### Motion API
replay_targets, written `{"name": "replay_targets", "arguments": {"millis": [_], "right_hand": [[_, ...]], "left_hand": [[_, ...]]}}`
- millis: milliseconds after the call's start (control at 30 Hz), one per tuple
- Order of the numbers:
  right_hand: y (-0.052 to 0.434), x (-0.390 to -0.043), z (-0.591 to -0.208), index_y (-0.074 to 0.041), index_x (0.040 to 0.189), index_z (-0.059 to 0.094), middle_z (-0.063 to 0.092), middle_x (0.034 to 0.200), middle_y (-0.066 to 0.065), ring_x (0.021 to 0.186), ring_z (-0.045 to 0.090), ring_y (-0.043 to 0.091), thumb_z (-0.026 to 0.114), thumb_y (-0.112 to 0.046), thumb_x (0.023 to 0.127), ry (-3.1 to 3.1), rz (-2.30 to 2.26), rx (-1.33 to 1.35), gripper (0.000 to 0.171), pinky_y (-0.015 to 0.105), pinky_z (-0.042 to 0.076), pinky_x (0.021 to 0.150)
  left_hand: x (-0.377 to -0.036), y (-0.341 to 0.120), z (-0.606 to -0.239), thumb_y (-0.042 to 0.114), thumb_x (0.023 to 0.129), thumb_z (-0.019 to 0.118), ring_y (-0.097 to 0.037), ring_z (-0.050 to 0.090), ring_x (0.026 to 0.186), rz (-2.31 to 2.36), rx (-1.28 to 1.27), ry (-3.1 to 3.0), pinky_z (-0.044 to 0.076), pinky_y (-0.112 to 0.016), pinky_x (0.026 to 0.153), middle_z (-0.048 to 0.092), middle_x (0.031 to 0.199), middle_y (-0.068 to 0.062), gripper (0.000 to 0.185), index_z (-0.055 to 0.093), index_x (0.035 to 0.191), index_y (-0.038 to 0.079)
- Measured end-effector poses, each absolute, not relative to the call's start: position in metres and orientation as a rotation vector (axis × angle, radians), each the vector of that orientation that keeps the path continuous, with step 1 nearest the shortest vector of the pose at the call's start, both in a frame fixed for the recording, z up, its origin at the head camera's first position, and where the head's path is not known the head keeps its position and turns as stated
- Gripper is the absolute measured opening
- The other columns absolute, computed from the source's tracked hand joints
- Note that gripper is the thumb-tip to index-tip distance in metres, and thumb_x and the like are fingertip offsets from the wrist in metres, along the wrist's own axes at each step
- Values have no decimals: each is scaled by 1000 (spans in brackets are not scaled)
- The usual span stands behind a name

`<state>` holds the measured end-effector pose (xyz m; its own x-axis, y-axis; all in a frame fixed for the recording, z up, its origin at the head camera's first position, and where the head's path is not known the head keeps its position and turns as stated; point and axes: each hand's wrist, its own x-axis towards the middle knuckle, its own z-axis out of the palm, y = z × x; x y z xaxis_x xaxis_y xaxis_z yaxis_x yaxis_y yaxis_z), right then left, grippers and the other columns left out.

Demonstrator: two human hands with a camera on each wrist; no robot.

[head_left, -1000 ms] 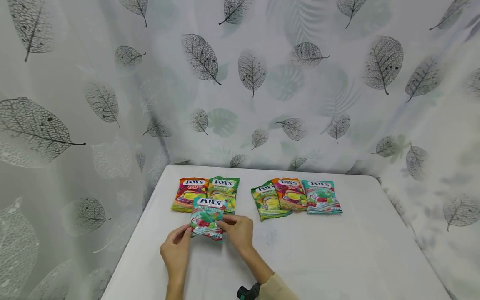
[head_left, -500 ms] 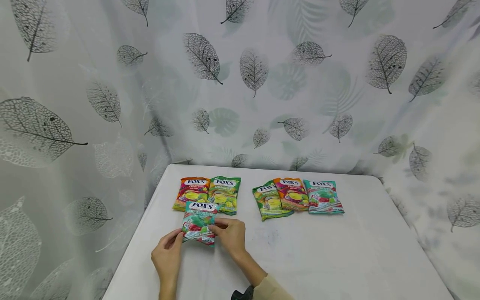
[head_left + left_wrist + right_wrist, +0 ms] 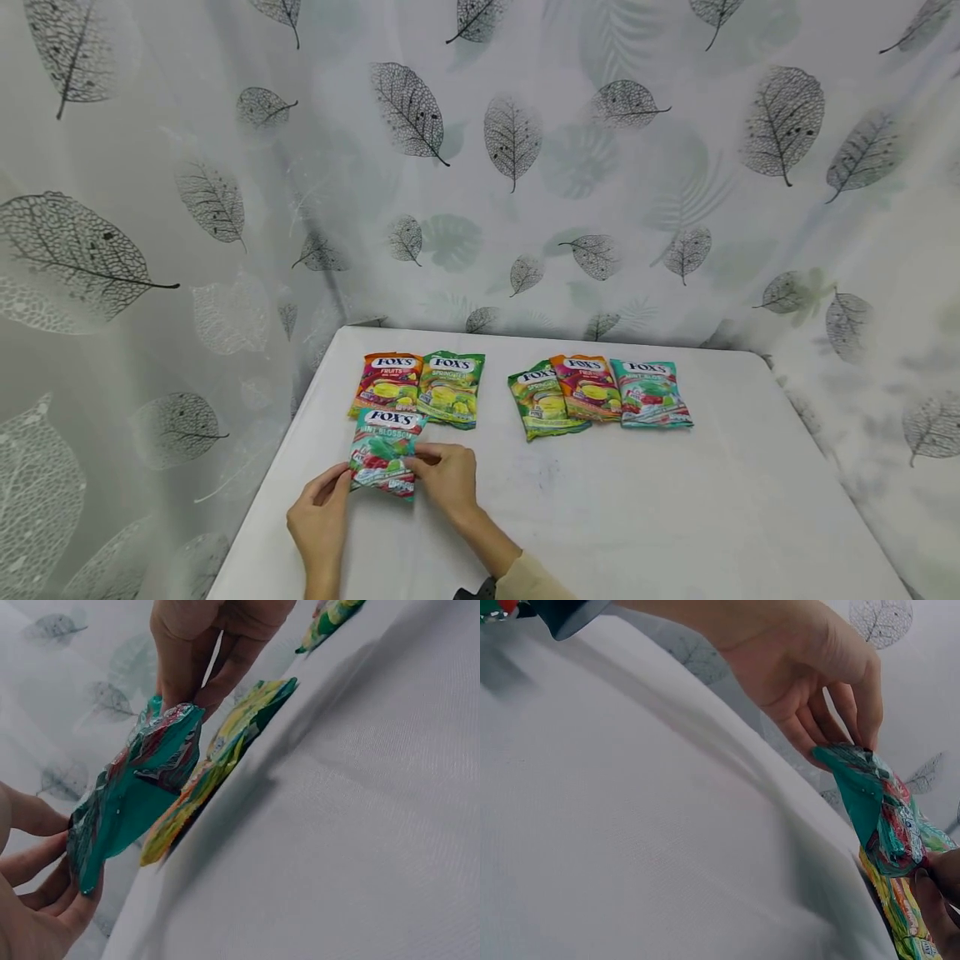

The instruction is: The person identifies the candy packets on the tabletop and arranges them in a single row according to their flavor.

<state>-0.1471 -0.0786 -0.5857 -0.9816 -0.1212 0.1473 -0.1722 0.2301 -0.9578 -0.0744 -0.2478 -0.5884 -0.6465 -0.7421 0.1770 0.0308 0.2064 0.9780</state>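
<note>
Both hands hold one teal Fox's Mint Blossom candy bag (image 3: 384, 450) just above the white table (image 3: 637, 517), near its front left. My left hand (image 3: 330, 496) pinches the bag's lower left edge and my right hand (image 3: 435, 467) pinches its right edge. In the left wrist view the teal bag (image 3: 135, 795) is lifted and tilted, with left fingers (image 3: 45, 892) under its corner and the right hand (image 3: 202, 652) at its top. In the right wrist view the bag (image 3: 874, 802) hangs between the left hand (image 3: 817, 675) and the right fingertips (image 3: 937, 892).
Behind the held bag lie an orange Fox's bag (image 3: 384, 382) and a green one (image 3: 450, 387), side by side. Further right lie a green bag (image 3: 542, 404), an orange-pink bag (image 3: 588, 387) and a teal bag (image 3: 651, 393), overlapping. A leaf-print curtain (image 3: 525, 167) surrounds the table.
Both hands have carried the teal bag a short way left and toward the table's front edge, off the two bags behind it. The other bags have not moved.
</note>
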Motion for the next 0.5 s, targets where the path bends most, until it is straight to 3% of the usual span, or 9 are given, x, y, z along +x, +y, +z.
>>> {"name": "replay_targets", "arguments": {"millis": [133,333,500], "right_hand": [[-84,-145,-585,-6,101,84,80,84,1,71,69,0,89,-10,82,-2423,1855,336,20,19,56,59],[-92,-143,-590,-6,101,84,80,85,1,69,66,-3,88,-8,83,-2449,1805,384,19,17,54,60],[-99,-140,-595,-6,102,84,80,88,2,71,66,-4,86,-7,85,-2473,1798,429,17,16,54,61]], "left_hand": [[-73,-252,-589,2,90,81,6,70,82,-1480,688,-1826,55,-10,73,77,100,-11,14,80,102,-3],[-67,-259,-591,1,91,79,11,67,81,-1454,701,-1838,53,-7,73,75,106,-27,18,79,107,-6],[-64,-266,-594,1,91,78,12,66,82,-1460,735,-1837,52,-6,73,74,109,-28,20,78,110,-7]]}}
